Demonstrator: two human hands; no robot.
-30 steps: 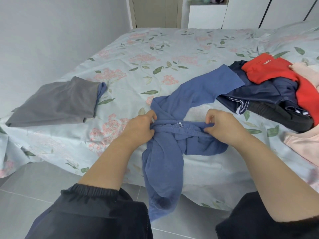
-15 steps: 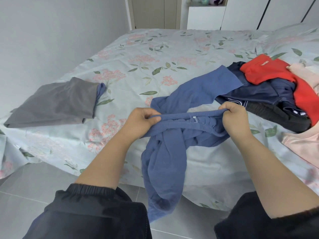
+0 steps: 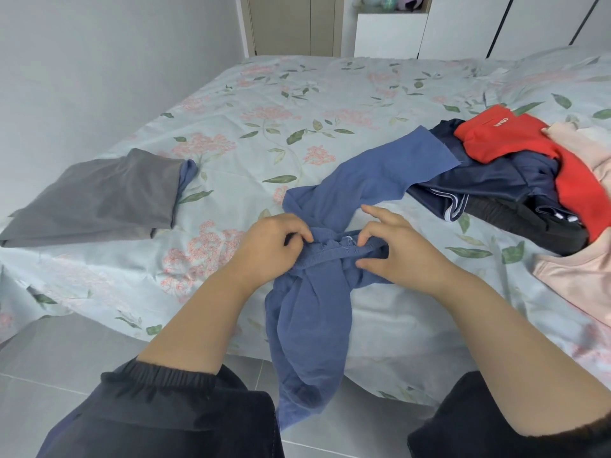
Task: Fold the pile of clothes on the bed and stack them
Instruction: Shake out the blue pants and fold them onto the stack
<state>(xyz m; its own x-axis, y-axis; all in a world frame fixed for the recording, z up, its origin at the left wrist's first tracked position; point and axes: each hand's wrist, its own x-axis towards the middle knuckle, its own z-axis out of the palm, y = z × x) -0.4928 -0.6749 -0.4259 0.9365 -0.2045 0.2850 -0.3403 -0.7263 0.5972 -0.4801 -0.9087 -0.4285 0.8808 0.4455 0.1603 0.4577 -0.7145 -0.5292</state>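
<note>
Blue trousers (image 3: 360, 183) lie crumpled at the bed's near edge, one leg stretched back right, the other hanging over the edge toward the floor. My left hand (image 3: 269, 247) grips the bunched waistband on its left. My right hand (image 3: 393, 249) pinches the waistband on its right, thumb and forefinger closed on it, other fingers raised. The hands sit close together. A folded grey garment (image 3: 96, 200) with a blue one under it lies at the left. An unfolded pile (image 3: 515, 180) of navy, red, black and pink clothes lies at the right.
The floral bedsheet (image 3: 297, 127) covers the bed, bare in the middle and far part. A grey tiled floor (image 3: 59, 355) runs below the bed's edge. A white wall stands at the left, and white cabinets (image 3: 390, 34) at the back.
My hands held the waistband stretched wide and lifted half a second ago. Now they have come closer together and lower, with the waistband bunched between them.
</note>
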